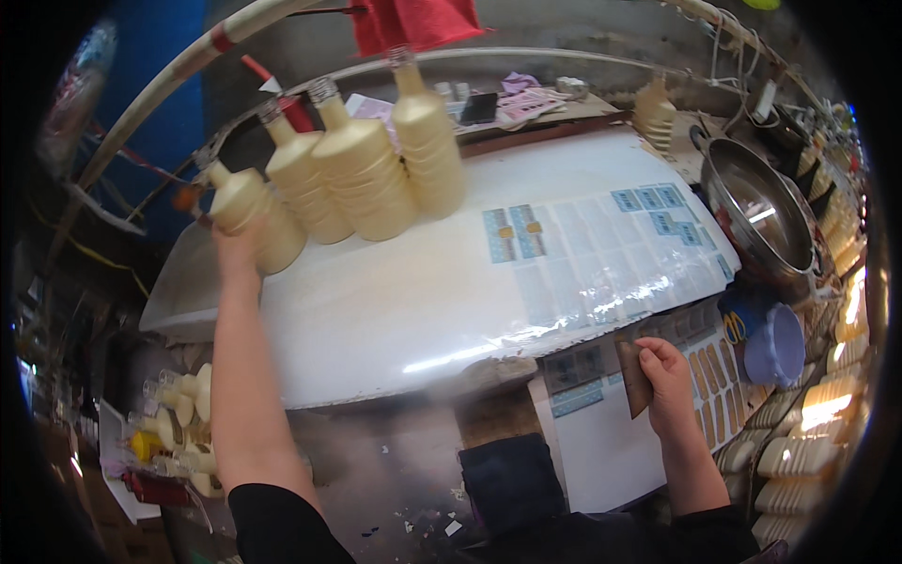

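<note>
Several cream-coloured ribbed bottles with clear necks stand in a row at the back left of a white table [376,310]. My left hand [241,246] reaches out to the leftmost bottle [266,221] and is closed around its near side; part of the fingers is hidden behind it. Beside that one stand another bottle [310,183] and a taller-looking one [427,150]. Down at the right, below the table's front edge, my right hand [665,381] pinches a flat brown card-like piece [634,381] between thumb and fingers.
A clear sheet with blue-patterned labels [515,235] lies on the table. Under my right hand is a sheet of labels [576,399]. A wide metal pan [759,202], a purple basin [775,346] and stacked bottles [799,456] flank the right side. More bottles [178,409] lie lower left.
</note>
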`<state>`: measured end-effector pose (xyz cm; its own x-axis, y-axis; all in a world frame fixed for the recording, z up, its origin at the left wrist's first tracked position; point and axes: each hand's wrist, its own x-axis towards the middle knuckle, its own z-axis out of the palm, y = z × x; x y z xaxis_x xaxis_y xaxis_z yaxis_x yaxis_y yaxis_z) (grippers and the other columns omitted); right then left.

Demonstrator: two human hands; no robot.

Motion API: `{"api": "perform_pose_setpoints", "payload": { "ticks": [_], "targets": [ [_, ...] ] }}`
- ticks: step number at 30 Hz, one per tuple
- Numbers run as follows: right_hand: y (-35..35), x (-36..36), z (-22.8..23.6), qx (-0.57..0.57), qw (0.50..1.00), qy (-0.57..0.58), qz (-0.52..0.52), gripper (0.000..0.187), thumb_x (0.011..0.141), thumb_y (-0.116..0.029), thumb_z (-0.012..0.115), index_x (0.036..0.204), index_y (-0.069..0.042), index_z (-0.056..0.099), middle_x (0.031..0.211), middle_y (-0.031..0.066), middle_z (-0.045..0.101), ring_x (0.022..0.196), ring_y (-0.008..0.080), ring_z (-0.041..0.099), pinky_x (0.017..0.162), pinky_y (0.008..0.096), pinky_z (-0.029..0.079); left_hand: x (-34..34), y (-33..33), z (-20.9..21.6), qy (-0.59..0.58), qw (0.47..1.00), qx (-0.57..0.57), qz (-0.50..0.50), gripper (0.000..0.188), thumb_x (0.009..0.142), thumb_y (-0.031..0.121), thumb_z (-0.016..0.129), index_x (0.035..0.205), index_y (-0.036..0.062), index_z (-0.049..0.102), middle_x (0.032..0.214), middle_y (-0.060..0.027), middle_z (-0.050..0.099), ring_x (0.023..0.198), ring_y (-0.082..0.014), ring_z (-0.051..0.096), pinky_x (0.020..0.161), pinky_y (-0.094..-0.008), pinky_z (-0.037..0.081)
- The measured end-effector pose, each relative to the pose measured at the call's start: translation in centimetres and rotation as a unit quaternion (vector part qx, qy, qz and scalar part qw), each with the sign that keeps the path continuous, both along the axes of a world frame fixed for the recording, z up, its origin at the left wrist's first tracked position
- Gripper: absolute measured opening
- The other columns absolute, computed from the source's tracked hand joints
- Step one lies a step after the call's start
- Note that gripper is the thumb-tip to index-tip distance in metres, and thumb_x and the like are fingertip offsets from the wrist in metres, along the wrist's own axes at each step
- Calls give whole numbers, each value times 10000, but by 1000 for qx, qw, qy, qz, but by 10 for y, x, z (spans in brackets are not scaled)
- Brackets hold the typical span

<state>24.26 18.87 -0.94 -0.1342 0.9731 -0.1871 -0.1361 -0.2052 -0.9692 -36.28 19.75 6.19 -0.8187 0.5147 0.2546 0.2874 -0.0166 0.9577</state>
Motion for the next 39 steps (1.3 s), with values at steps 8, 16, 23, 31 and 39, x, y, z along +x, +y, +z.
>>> {"api": "perform_pose_setpoints", "payload": {
  "ticks": [8, 16, 23, 31, 39],
  "targets": [
    [-4, -3, -1, -50, 995, 91, 11, 268, 1027, -176, 653, 1218, 10, 679, 1085, 56, 708, 942, 111, 648, 842, 248, 531, 15, -29, -6, -38, 998, 41, 15, 609, 817, 89, 856, 1355, 9, 583, 1241, -105, 691, 1076, -222, 679, 949, -364, 533],
    [-21, -6, 19, -113, 977, 143, 107, 225, 1057, -170, 602, 1212, -40, 701, 1076, 45, 705, 962, 117, 649, 849, 253, 530, 133, -111, 20, -58, 987, 151, -22, 559, 827, 5, 818, 1332, -2, 579, 1213, -101, 683, 1058, -203, 678, 944, -359, 546],
    [-52, -34, 46, -82, 950, 64, 294, 156, 971, -158, 649, 997, -29, 733, 969, 34, 694, 903, 117, 625, 816, 268, 506, 266, -176, 43, -203, 940, 160, -222, 658, 853, 193, 817, 1394, -16, 507, 1275, -124, 642, 1124, -227, 652, 1010, -384, 522],
    [-107, -34, 48, 79, 941, -79, 320, 507, 997, -230, 669, 1425, -5, 515, 834, 2, 610, 755, 64, 554, 693, 243, 466, 374, -193, -26, -278, 920, 10, -278, 673, 837, 168, 810, 1398, 6, 476, 1280, -124, 626, 1165, -220, 632, 1018, -376, 518],
    [-120, -18, 16, 118, 940, -181, 265, 427, 996, -245, 669, 1334, 8, 609, 846, 38, 657, 684, 97, 611, 657, 280, 517, 397, -192, -49, -298, 917, -50, -261, 830, 898, 183, 754, 1559, 37, 275, 1416, -161, 520, 1281, -268, 558, 1059, -401, 494]
  ]
}}
